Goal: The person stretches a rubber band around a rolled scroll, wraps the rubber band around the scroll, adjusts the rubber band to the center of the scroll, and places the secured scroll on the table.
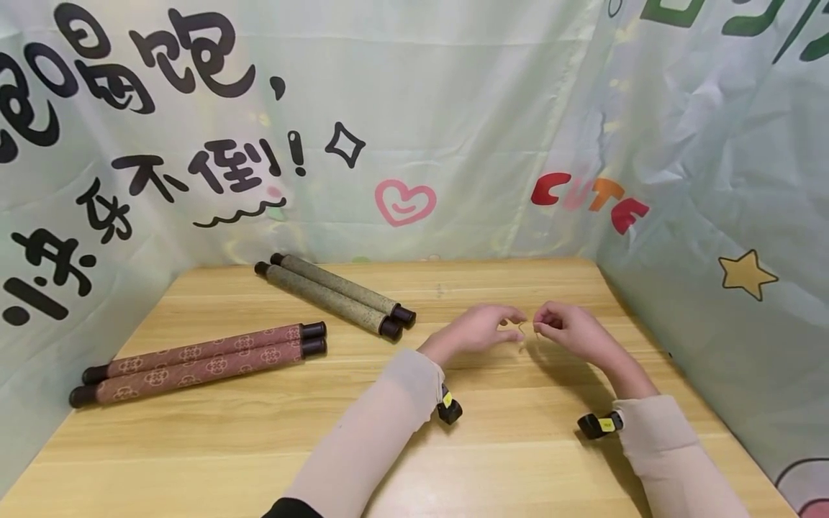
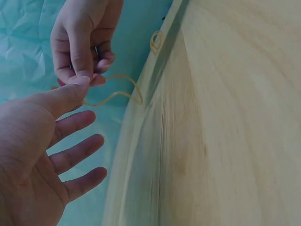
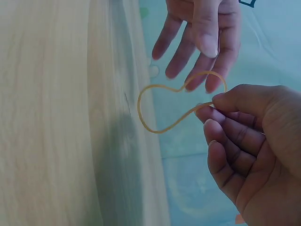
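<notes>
In the right wrist view, a thin yellow rubber band hangs in a loose, bent loop from my right hand, pinched between thumb and index finger. Facing it is my left hand, fingers spread and nearly straight. The left wrist view has its thumb overlapping the right fingertips, while its other fingers grip nothing. Part of the band's far side passes in front of the left fingertips in the right wrist view. Another small coiled yellow band appears by the table's edge.
Two maroon patterned scrolls with dark end knobs lie side by side on the wooden table at left. Behind them lie two olive speckled scrolls. Printed cloth walls the table's back and sides.
</notes>
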A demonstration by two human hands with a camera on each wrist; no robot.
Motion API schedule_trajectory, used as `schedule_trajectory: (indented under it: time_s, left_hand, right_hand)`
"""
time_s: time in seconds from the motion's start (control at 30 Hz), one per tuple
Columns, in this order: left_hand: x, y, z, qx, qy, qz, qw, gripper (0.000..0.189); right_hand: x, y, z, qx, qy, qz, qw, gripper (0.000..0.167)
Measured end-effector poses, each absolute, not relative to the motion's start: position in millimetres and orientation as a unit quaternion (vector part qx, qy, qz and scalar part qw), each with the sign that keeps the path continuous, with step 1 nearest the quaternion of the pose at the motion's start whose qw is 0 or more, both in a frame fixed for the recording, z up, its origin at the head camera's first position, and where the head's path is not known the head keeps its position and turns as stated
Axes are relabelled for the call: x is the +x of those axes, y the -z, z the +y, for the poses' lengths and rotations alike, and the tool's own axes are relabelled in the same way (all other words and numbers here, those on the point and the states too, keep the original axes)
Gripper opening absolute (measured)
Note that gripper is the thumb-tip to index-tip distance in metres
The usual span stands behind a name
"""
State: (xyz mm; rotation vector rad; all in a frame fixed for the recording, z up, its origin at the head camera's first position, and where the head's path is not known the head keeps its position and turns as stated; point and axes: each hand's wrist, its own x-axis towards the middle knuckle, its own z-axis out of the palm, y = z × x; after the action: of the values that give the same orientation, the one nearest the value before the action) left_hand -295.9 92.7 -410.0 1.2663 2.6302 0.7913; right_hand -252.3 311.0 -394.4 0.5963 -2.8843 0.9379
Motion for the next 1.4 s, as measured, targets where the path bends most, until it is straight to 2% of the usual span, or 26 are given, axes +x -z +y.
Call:
schedule_trajectory:
  time_s: [0.3,0.8,1.03,1.4]
  left_hand:
    - [-292,409,96,0.428,-0.259,0.865,0.035,0.028]
    - [-288,410,96,0.387,-0.328,0.861,0.031,0.021]
    - [-287,411,96,0.381,-0.341,0.859,0.017,0.022]
    - [-285,413,92,0.370,-0.381,0.847,0.008,0.022]
  right_hand:
    - [-252,393,306,0.205,-0.300,-0.931,0.027,0.007]
    - [-251,392,303,0.206,-0.310,-0.928,0.028,0.006]
    - [-250,391,305,0.211,-0.319,-0.923,0.024,0.011]
    - [-246,387,304,0.209,-0.406,-0.890,-0.018,0.014]
